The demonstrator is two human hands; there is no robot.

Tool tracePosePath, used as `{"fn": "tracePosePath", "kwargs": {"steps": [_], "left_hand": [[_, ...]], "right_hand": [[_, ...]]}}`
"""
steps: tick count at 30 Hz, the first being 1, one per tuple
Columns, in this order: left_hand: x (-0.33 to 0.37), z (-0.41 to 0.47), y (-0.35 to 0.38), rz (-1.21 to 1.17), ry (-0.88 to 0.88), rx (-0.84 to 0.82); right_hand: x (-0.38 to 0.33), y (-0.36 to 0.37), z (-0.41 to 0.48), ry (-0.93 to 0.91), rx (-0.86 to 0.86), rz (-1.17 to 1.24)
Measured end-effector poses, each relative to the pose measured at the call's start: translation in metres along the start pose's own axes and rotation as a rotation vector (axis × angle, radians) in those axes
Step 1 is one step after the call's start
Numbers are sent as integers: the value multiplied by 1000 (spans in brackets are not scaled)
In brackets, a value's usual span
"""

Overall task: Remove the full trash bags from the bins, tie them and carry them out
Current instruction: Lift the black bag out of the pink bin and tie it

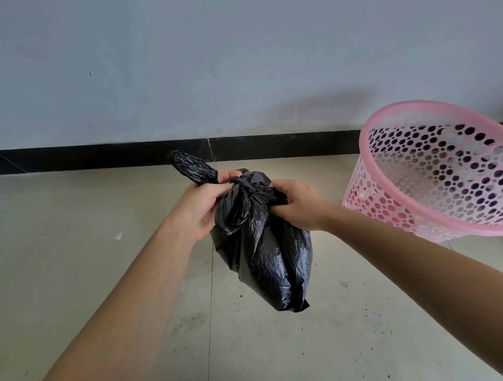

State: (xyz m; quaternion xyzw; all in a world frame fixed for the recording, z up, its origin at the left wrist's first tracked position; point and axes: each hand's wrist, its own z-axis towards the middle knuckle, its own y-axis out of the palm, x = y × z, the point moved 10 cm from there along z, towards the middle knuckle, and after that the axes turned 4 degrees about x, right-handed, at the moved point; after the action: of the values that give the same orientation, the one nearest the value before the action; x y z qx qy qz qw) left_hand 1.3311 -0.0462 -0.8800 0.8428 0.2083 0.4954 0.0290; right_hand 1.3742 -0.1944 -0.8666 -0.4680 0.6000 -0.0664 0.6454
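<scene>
Gripped in left hand (pixel 204 201) and right hand (pixel 298 204): black trash bag (pixel 270 256), hanging clear of tiled floor (pixel 353 336).
Pink perforated bin (pixel 372 194) standing at right near wall (pixel 163 73), apart from bag. Knot (pixel 246 190) between both fists, each curled round one twisted end; left-side tail (pixel 192 167) sticking up past fingers. Fine dark specks (pixel 191 322) scattered below.

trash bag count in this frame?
1. The black bag hangs above the floor, left hand and right hand gripping its knotted top, left of the pink bin. No liner shows inside the bin, though part is out of frame.
</scene>
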Motion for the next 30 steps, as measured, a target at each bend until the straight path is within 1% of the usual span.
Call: {"fn": "tracePosePath", "kwargs": {"steps": [3, 6, 8, 10, 12, 14, 16, 20, 22, 25, 30], "left_hand": [[-5, -1, 0, -106, -48, 8], [1, -3, -4, -3, 49, 111], [1, -2, -6, 41, 93, 162], [-1, 1, -10, 85, 111, 178], [3, 2, -15, 152, 165, 204], [3, 3, -20, 168, 203, 243], [-1, 4, -25, 153, 198, 284], [-8, 6, -30, 106, 185, 301], [-7, 5, -30, 93, 202, 274], [0, 3, -22, 94, 266, 202], [13, 2, -9, 203, 360, 113]], "right_hand": [[0, 1, -2, 4, 2, 6], [-2, 6, -5, 15, -54, 61], [-6, 10, -8, 15, -128, 93], [-4, 15, -11, 20, -212, 33], [3, 18, -14, 51, -293, -54], [9, 17, -14, 90, -348, -31], [10, 9, -10, 84, -307, 8], [14, -20, 7, 36, -3, 34], [11, -27, 9, -1, 77, 89], [2, -29, 10, -45, 122, 163], [-14, -24, 15, -105, 61, 150]]}}
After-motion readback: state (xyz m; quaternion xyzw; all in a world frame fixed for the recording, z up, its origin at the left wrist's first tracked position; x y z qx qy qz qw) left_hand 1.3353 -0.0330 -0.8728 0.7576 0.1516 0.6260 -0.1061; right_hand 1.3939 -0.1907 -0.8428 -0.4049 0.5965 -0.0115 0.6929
